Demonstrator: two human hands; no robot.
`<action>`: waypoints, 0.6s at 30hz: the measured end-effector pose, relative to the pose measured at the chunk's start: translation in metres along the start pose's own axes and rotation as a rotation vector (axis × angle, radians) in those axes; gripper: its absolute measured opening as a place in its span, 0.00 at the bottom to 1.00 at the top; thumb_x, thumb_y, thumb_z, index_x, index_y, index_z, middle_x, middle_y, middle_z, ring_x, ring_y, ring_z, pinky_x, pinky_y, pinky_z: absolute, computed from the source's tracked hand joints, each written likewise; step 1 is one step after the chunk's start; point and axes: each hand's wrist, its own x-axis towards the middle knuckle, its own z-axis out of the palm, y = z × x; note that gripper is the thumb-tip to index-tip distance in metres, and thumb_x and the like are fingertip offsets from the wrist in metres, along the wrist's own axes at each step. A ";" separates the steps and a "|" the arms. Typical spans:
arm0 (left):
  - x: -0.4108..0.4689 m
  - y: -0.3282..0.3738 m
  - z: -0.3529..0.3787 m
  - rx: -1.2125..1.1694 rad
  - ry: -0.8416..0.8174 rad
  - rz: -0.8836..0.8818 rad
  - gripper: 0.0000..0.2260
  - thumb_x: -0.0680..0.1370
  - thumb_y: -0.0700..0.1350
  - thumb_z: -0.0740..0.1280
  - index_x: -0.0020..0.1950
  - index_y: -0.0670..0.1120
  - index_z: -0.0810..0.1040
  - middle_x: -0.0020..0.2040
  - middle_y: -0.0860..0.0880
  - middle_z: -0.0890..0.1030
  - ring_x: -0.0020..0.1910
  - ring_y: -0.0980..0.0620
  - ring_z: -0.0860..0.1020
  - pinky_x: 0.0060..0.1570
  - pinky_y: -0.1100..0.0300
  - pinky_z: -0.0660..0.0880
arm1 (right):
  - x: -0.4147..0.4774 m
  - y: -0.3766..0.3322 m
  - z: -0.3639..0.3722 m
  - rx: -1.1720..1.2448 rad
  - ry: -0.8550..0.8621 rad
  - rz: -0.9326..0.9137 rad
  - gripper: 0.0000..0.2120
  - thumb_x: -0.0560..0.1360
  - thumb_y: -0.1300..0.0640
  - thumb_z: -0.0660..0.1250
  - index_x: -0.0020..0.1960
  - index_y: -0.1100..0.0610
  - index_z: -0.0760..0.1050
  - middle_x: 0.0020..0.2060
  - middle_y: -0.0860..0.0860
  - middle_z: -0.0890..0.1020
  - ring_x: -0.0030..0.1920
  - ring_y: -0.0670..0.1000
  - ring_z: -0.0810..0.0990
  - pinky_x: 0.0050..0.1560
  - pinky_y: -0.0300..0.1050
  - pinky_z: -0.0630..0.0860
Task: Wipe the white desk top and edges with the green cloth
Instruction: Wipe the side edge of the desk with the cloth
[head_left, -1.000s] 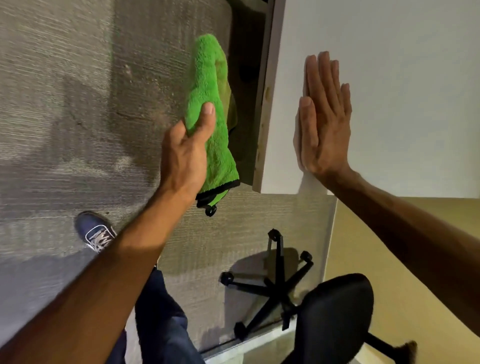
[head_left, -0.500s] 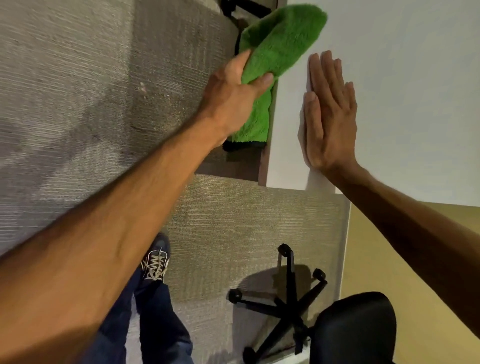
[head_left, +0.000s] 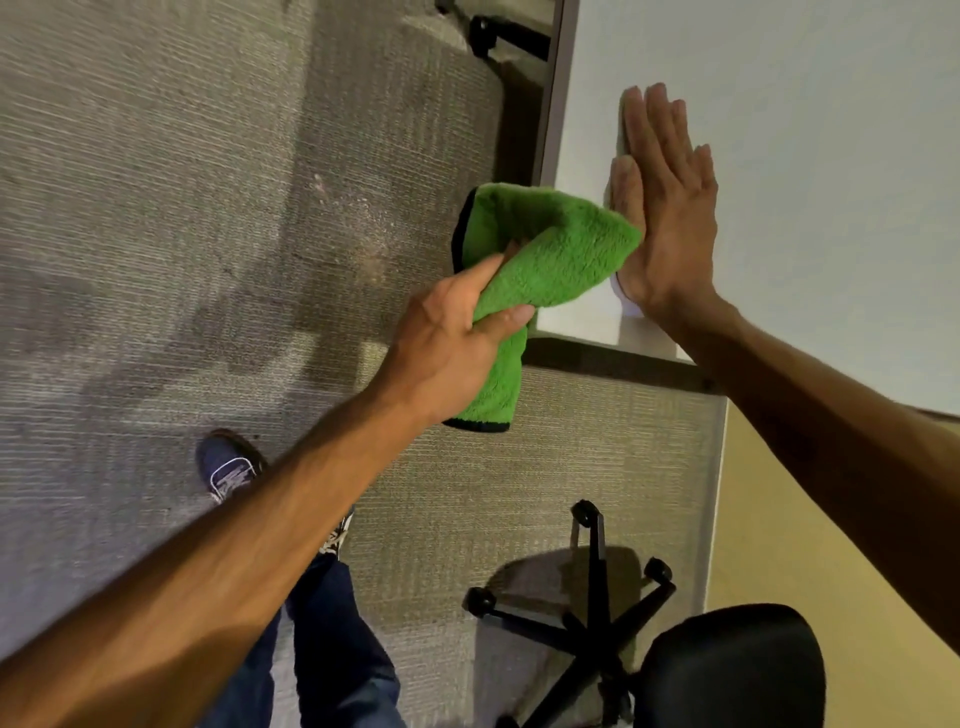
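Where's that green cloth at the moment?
In the head view the green cloth sits mid-frame, gripped by the left hand and draped over the white desk corner, its far end beside the flat right hand.

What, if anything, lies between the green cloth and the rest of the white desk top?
The right hand lies flat on the desk right beside the cloth, in its way across the top. The left hand grips the cloth at the corner.

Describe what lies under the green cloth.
The green cloth drapes over the edge of the white desk near its corner, held by the left hand. The surface beneath is hidden.
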 end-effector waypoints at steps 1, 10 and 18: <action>-0.006 -0.001 0.001 -0.013 -0.011 -0.009 0.19 0.81 0.46 0.67 0.72 0.46 0.74 0.55 0.48 0.85 0.50 0.45 0.84 0.52 0.46 0.81 | 0.000 0.000 0.000 -0.004 0.001 -0.005 0.26 0.86 0.53 0.45 0.83 0.54 0.55 0.83 0.54 0.56 0.84 0.55 0.51 0.82 0.65 0.51; 0.039 0.026 0.017 0.012 0.258 0.024 0.10 0.81 0.48 0.68 0.60 0.47 0.81 0.46 0.46 0.85 0.41 0.49 0.82 0.39 0.54 0.79 | -0.002 0.004 -0.001 -0.007 0.001 -0.022 0.24 0.87 0.57 0.50 0.83 0.56 0.55 0.83 0.55 0.56 0.84 0.55 0.51 0.82 0.63 0.50; 0.102 0.051 0.010 -0.023 0.291 0.047 0.11 0.83 0.50 0.64 0.56 0.45 0.81 0.44 0.48 0.82 0.39 0.56 0.77 0.35 0.62 0.73 | -0.002 0.003 -0.002 0.014 0.020 -0.008 0.24 0.87 0.54 0.48 0.83 0.54 0.55 0.83 0.54 0.57 0.84 0.54 0.52 0.82 0.64 0.50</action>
